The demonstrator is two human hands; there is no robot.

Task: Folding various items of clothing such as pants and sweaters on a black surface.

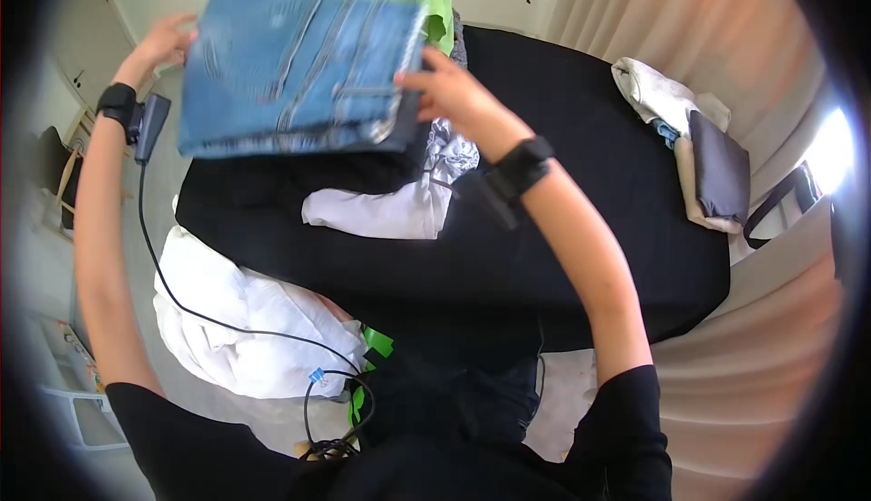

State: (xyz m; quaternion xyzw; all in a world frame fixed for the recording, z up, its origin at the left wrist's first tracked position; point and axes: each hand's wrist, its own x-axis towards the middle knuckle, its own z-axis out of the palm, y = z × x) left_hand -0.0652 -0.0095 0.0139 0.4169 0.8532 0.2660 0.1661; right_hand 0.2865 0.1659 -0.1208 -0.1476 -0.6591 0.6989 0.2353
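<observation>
Folded blue denim jeans (299,65) are held up, slightly blurred, over the far left part of a black-covered surface (562,165). My left hand (168,43) grips their left edge, its fingers partly hidden. At the right edge, the fingers of my right hand (445,93) close on the denim. Beneath and behind the jeans lies a green cloth (438,6). A white garment (372,213) spreads out below them, with a shiny silvery cloth (451,149) beside it. Much of what lies under the jeans is hidden.
Folded clothes, including a dark grey piece (719,170) and a white one (653,88), lie at the right edge near the curtain (762,329). White bulky bedding (254,319) sits low on the left. A black cable (209,322) hangs from my left wrist device.
</observation>
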